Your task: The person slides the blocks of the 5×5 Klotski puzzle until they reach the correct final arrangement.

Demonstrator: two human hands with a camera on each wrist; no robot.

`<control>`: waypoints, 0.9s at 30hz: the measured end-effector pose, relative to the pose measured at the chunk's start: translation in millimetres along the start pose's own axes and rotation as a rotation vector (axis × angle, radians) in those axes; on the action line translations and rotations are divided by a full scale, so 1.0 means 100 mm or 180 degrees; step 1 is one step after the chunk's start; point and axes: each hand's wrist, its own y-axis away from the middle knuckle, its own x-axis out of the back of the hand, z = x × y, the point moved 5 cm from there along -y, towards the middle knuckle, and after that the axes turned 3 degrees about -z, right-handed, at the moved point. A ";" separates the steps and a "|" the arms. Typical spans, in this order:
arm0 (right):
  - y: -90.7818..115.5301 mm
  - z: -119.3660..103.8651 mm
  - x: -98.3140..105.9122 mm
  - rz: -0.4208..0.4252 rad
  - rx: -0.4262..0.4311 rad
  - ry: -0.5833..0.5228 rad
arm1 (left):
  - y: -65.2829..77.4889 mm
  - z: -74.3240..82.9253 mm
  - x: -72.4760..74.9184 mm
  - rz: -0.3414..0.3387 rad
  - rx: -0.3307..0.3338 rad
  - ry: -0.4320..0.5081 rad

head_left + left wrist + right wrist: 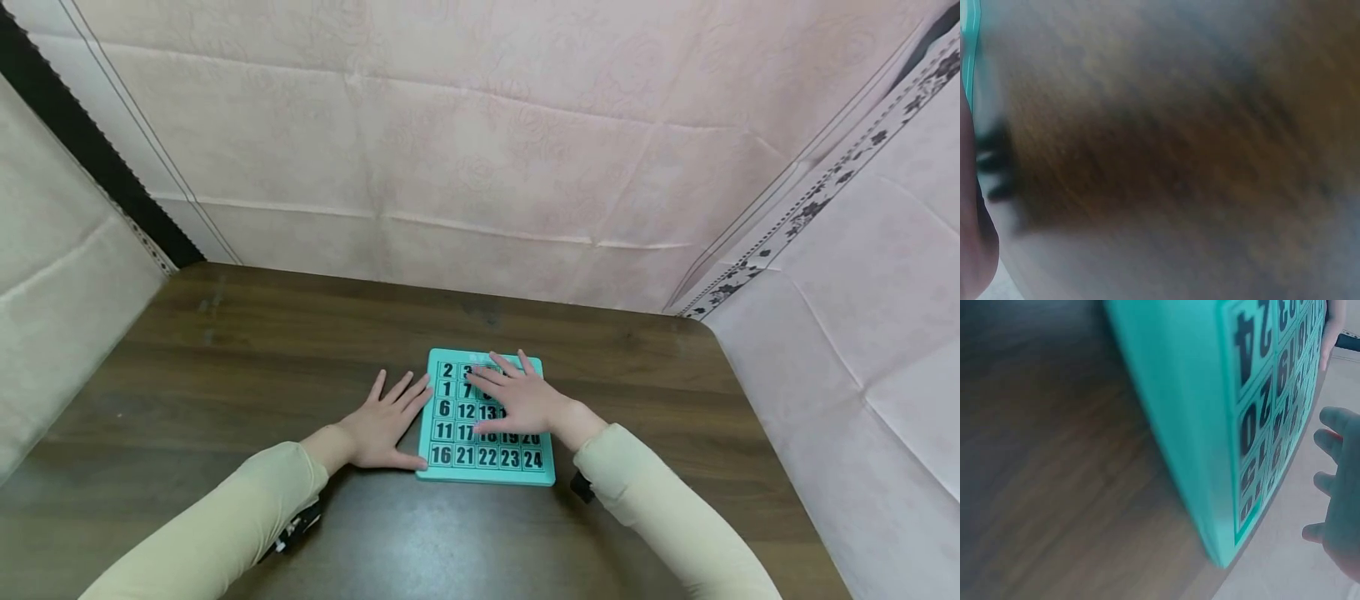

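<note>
A teal sliding number puzzle [465,456] lies flat on the table, its square tiles bearing black numbers. My left hand [381,427] is spread at its left side, with thumb and fingertips right at the edge. Over the upper right tiles my right hand [531,403] stretches with fingers apart, hiding several numbers. In the right wrist view, the fingers [1329,447] of that hand stand out above the number face of the puzzle [1272,412]. The left wrist view catches only a sliver of the teal frame [969,62] and part of the left hand [975,244].
The dark wooden table [247,375] runs back to a pale cloth wall [480,167]. Similar cloth hangs at the left [60,275] and right [862,333]. Dark wrist devices show under the left sleeve [296,529] and the right sleeve [581,487].
</note>
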 end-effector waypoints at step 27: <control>-0.22 -0.02 -0.12 -0.0223 -0.0262 -0.0219 | 0.00 0.01 0.00 -0.0053 0.0050 0.0026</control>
